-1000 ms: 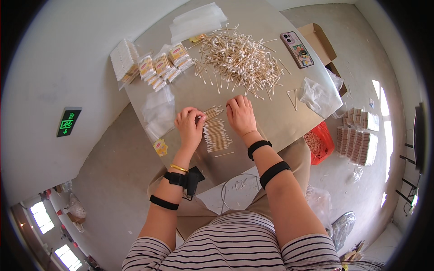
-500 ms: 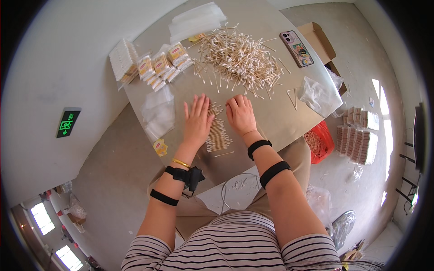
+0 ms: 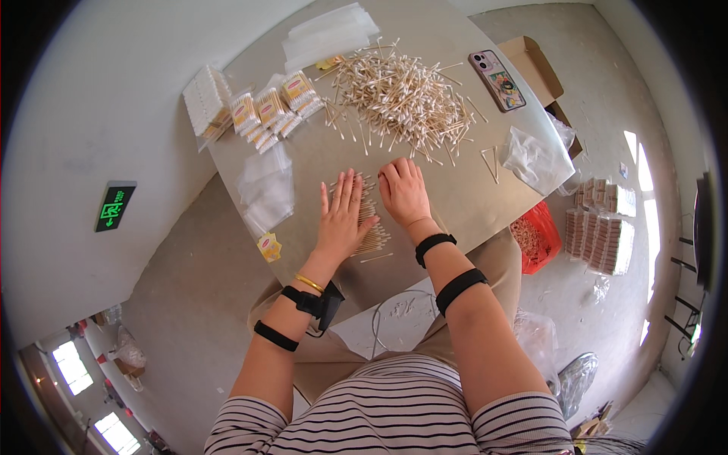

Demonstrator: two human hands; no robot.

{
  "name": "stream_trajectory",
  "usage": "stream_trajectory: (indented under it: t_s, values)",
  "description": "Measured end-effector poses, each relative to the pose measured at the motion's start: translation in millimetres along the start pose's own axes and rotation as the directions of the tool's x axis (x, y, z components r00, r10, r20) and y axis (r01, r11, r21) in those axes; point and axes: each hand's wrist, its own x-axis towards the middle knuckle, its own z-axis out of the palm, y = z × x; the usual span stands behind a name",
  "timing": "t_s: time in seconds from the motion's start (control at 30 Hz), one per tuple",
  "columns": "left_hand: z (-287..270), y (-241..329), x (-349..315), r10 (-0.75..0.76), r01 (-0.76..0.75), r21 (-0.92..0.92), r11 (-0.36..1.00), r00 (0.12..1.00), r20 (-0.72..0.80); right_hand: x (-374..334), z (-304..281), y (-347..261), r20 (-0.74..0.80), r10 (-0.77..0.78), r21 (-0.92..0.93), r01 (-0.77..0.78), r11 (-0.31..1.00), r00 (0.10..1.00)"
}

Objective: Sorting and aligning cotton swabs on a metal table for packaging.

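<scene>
My left hand [image 3: 341, 218] lies flat with its fingers stretched out, over the left part of a row of cotton swabs [image 3: 372, 227] on the metal table. It covers much of that row. Just right of the row's far end, my right hand [image 3: 404, 189] rests on the table with its fingers curled under. Whatever those fingers may hold is hidden. A large loose heap of cotton swabs [image 3: 406, 95] lies beyond both hands. One single swab sits apart at the row's near end.
Packed swab bundles [image 3: 271, 110] and clear bags [image 3: 265, 189] lie at the left. More bags [image 3: 330, 36] are at the far edge. A phone [image 3: 497, 80] and a crumpled bag [image 3: 531, 159] lie at right. A red bag [image 3: 540, 243] and stacked packs [image 3: 599, 235] stand on the floor.
My left hand has slid to the right and slightly nearer, and now covers more of the swab row. My right hand has hardly moved.
</scene>
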Motion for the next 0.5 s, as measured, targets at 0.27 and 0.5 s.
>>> stream_trajectory:
  t_s: [0.27, 0.5]
  values:
    - [-0.7, -13.9, 11.9, -0.055, 0.030, -0.230, 0.973, 0.993, -0.102, -0.4, 0.5, -0.3, 0.012, 0.002, 0.009, -0.002, 1.000, 1.000]
    - [-5.3, -11.2, -1.7, -0.051, 0.014, -0.319, 0.948, 0.993, -0.110, -1.2, 0.7, 2.7, 0.010, 0.002, 0.012, -0.002, 1.000, 1.000]
